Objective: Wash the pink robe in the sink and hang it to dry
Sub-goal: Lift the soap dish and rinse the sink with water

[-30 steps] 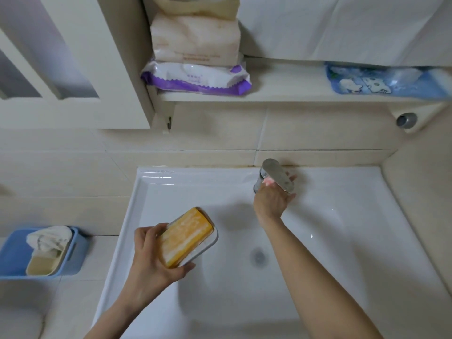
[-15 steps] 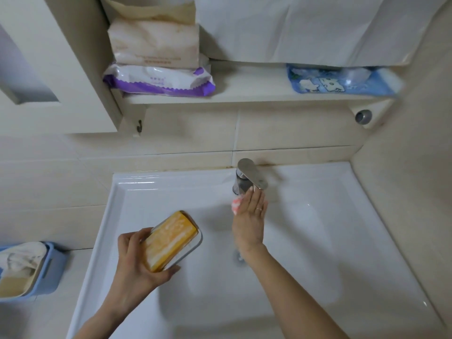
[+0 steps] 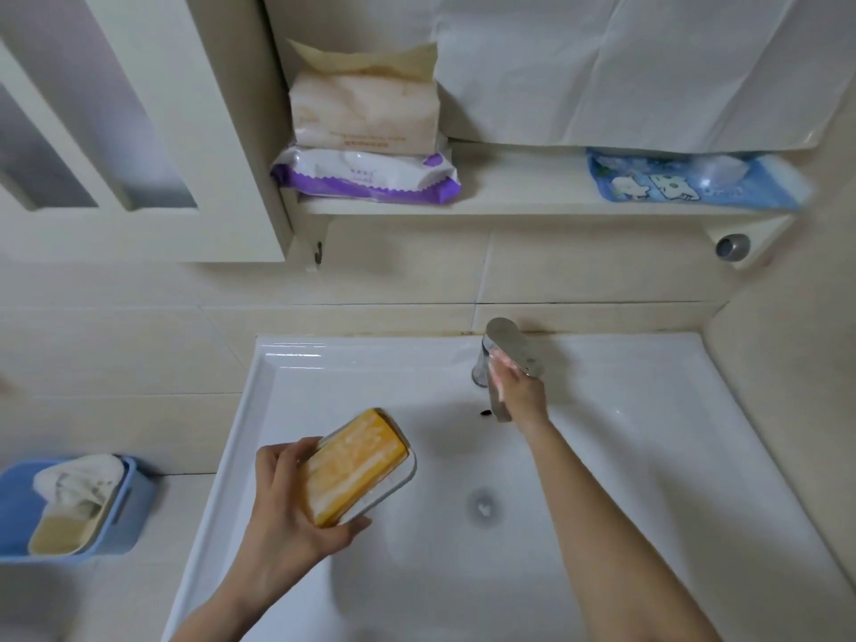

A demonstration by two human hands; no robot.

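The pink robe is not in view. My left hand (image 3: 287, 516) grips a white soap dish (image 3: 402, 481) holding a yellow bar of soap (image 3: 356, 461), tilted over the left side of the white sink (image 3: 648, 456). At the back of the sink my right hand (image 3: 521, 396) reaches up to the chrome faucet (image 3: 509, 340). Its fingers touch the underside of the lever, just right of the spout. No water is visibly running, and the basin holds nothing around the drain (image 3: 482, 507).
A blue basket (image 3: 129, 498) with a white cloth sits on the floor at the left. On the shelf above are a purple-and-white pack (image 3: 366, 176), a beige pack (image 3: 366, 113) and a blue pack (image 3: 695, 185). A tiled wall closes in the right side.
My right hand was on the faucet lever, dropped flat below it, and is now back up under the lever. The left hand has kept hold of the soap dish.
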